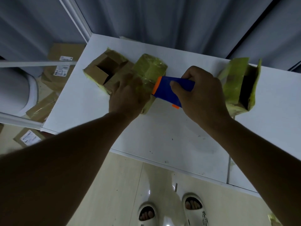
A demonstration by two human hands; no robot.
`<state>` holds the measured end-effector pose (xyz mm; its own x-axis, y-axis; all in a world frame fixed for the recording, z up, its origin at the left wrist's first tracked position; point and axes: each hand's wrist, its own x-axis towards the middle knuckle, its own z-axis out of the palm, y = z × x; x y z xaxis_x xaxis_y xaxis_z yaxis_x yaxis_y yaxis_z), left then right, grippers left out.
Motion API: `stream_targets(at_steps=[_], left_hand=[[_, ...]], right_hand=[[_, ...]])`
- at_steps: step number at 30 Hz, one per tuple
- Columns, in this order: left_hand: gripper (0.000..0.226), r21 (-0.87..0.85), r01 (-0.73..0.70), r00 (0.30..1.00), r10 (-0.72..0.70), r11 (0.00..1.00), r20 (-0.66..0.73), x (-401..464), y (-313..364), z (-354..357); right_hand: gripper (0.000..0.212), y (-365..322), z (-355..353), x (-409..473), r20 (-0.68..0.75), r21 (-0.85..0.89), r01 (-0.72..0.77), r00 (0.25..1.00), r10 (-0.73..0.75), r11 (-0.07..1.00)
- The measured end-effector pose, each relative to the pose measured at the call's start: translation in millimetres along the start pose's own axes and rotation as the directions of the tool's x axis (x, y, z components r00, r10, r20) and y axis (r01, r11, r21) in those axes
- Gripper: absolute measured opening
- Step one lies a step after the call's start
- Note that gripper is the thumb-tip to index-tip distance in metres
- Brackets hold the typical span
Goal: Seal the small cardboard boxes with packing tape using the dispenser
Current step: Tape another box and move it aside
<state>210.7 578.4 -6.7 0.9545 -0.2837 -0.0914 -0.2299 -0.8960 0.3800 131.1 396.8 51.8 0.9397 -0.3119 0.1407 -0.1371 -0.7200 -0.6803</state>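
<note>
A small cardboard box [149, 69] wrapped in yellowish tape stands on the white table [162, 136] at the middle. My left hand [127, 95] rests on its near left side and holds it down; the fingers are blurred. My right hand [200, 93] grips a blue and orange tape dispenser [171, 88], whose orange edge touches the box's right side. To the left lies an open box [105, 69] with its flaps up. At the right stands another open box [241, 85] with taped yellow flaps.
Several brown cardboard boxes [60, 67] with labels lie on the floor to the left of the table. A grey curtain [162, 18] hangs behind the table. My feet in white slippers [193, 207] stand on the pale floor below the table's near edge.
</note>
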Motion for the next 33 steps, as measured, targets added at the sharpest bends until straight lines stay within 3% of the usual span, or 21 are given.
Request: stream_targets(at_steps=[3, 7, 10, 16, 21, 26, 30, 33], left_hand=[[0.07, 0.121, -0.095, 0.994, 0.088, 0.988, 0.062, 0, -6, 2], [0.068, 0.108, -0.092, 0.996, 0.09, 0.99, 0.025, -5, -5, 2], [0.074, 0.131, -0.082, 0.995, 0.073, 0.988, 0.073, -4, -5, 4], [0.071, 0.298, -0.133, 0.981, 0.082, 0.945, 0.177, 6, -7, 9], [0.067, 0.323, -0.194, 0.952, 0.098, 0.926, 0.291, 22, -2, 2], [0.082, 0.266, -0.236, 0.966, 0.197, 0.935, 0.166, 6, 25, -12], [0.075, 0.23, -0.317, 0.948, 0.304, 0.92, 0.09, -10, 55, -7], [0.073, 0.197, -0.365, 0.93, 0.347, 0.91, 0.124, -15, 80, -2]], right_hand=[[0.025, -1, 4, 0, -0.001, -0.012, -0.011, 1.0, 0.011, 1.0], [0.026, -5, 6, -2, -0.026, 0.0, -0.032, 0.999, 0.032, 0.999], [0.025, -5, 5, -6, -0.053, 0.009, -0.056, 0.997, 0.056, 0.998], [0.023, -3, 3, -22, -0.113, -0.012, -0.097, 0.989, 0.095, 0.995], [0.021, -4, -4, -39, -0.14, 0.016, -0.158, 0.977, 0.158, 0.987], [0.021, -4, -20, -55, -0.175, -0.027, -0.164, 0.972, 0.157, 0.986], [0.02, 4, -39, -69, -0.193, -0.013, -0.208, 0.96, 0.202, 0.978], [0.019, 13, -56, -84, -0.218, -0.018, -0.221, 0.953, 0.212, 0.975]])
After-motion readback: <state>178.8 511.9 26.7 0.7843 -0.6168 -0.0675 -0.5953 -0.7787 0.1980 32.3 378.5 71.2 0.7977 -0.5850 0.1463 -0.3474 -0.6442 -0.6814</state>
